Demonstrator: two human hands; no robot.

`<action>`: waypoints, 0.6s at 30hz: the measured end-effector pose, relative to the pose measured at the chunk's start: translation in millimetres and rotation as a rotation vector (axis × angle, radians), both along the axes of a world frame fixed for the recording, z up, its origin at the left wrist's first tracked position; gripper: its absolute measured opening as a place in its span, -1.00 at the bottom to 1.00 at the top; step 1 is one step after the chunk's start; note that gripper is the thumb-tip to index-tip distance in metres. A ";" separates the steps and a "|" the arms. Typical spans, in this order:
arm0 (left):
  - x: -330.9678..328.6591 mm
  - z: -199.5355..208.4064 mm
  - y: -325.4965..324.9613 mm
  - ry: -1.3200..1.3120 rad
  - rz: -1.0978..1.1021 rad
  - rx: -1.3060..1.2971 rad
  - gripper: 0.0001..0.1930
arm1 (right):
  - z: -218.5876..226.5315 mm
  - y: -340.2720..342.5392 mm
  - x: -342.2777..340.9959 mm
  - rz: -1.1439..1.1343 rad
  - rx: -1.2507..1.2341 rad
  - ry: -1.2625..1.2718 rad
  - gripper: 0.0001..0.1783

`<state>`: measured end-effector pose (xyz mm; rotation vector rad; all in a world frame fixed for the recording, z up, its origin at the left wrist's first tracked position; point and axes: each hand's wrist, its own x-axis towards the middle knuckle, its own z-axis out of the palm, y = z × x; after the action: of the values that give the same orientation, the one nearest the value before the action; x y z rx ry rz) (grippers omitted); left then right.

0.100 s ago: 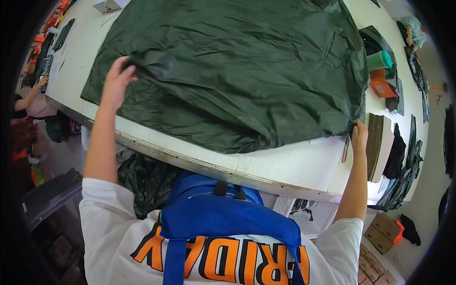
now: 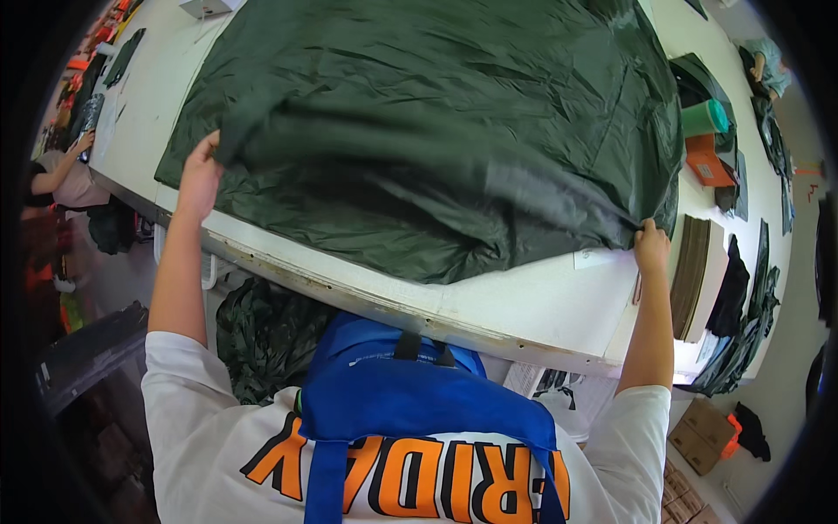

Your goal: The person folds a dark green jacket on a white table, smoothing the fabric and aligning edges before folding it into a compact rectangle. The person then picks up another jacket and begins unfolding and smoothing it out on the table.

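Note:
A large sheet of dark green, wrinkled, shiny fabric [image 2: 419, 96] covers much of the white table [image 2: 515, 306]. My left hand [image 2: 201, 179] grips the fabric's edge at the left, fingers closed and raised above the lower layer. At the right, my right hand [image 2: 651, 246] pinches the near right corner of the same fabric. Between both hands the lifted layer billows and is blurred by motion. Its near edge sags in folds toward the front of the table.
Right of the fabric are a green cylinder [image 2: 704, 117], an orange box [image 2: 709, 162] and a stack of brown cardboard [image 2: 694, 275]. Dark green cloth [image 2: 271, 336] is bunched below the table edge. Other people work at the far left [image 2: 65, 170] and far right [image 2: 768, 70]. Cartons [image 2: 703, 432] stand lower right.
My left hand has moved down and slightly left and now grips the fabric edge. The upper layer has lifted and billowed between my hands. My right hand has shifted slightly left.

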<state>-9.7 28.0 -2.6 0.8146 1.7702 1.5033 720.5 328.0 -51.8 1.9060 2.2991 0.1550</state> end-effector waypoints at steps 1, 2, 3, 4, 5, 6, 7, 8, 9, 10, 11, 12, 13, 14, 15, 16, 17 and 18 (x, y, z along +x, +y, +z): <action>2.7 -9.0 -12.8 -0.036 0.029 -0.090 -0.74 | -5.0 -11.1 1.3 -0.022 0.009 0.056 -0.67; 3.5 -21.3 -23.1 -0.071 0.055 -0.180 -0.74 | -8.8 -23.3 3.1 -0.049 0.018 0.110 -0.65; -18.4 -39.9 -56.0 0.079 0.049 -0.215 -0.74 | -3.8 -35.6 -25.9 0.013 0.192 0.145 -0.66; 10.7 -25.9 -50.2 0.014 0.045 -0.234 -0.74 | 18.1 -48.5 -60.2 0.057 0.407 0.164 -0.67; 19.0 -23.3 -50.4 -0.046 0.029 -0.257 -0.74 | 27.9 -66.1 -88.1 0.110 0.476 0.319 -0.68; 20.6 -21.9 -52.4 -0.110 0.010 -0.283 -0.74 | 24.2 -93.8 -114.7 0.162 0.443 0.601 -0.67; 15.7 -25.7 -56.0 -0.167 -0.062 -0.288 -0.72 | 13.8 -130.1 -145.0 0.231 0.245 0.871 -0.65; 23.8 -21.4 -52.0 -0.196 -0.060 -0.291 -0.73 | 31.3 -173.6 -186.6 0.300 -0.130 0.825 -0.56; 25.8 -18.8 -47.0 -0.226 -0.067 -0.264 -0.75 | 36.5 -204.1 -220.5 0.344 -0.315 0.783 -0.47; 26.9 -16.9 -43.9 -0.255 -0.069 -0.236 -0.76 | 33.0 -222.9 -245.2 0.450 -0.108 0.685 -0.44; 29.7 -13.8 -40.4 -0.319 -0.066 -0.177 -0.77 | 17.1 -229.7 -250.7 0.348 -0.073 0.655 -0.60; 30.8 -10.5 -41.4 -0.377 -0.047 -0.119 -0.79 | 19.4 -230.9 -250.0 0.368 -0.099 0.673 -0.63; 26.4 -7.1 -43.3 -0.424 -0.026 -0.061 -0.80 | 21.0 -231.0 -244.4 0.390 -0.126 0.700 -0.65; 17.7 -10.4 -43.8 -0.410 -0.058 -0.038 -0.79 | 22.6 -231.2 -239.2 0.413 -0.153 0.727 -0.66; 7.9 -19.1 -46.6 -0.398 -0.088 -0.026 -0.79 | 25.2 -236.3 -235.4 0.540 -0.157 0.662 -0.67; 0.1 -26.9 -49.4 -0.383 -0.125 -0.007 -0.78 | 28.6 -240.5 -233.2 0.664 -0.148 0.595 -0.67; -3.3 -34.2 -57.7 -0.442 -0.201 -0.032 -0.78 | 19.0 -246.7 -232.5 0.663 -0.259 0.431 -0.71; -10.7 -49.5 -61.0 -0.388 -0.336 -0.192 -0.73 | 7.9 -252.6 -226.7 0.615 -0.372 0.343 -0.73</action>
<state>-20.4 -33.1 -52.1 0.6344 1.3854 1.1579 493.8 75.4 -43.9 1.0758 2.8134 -0.5345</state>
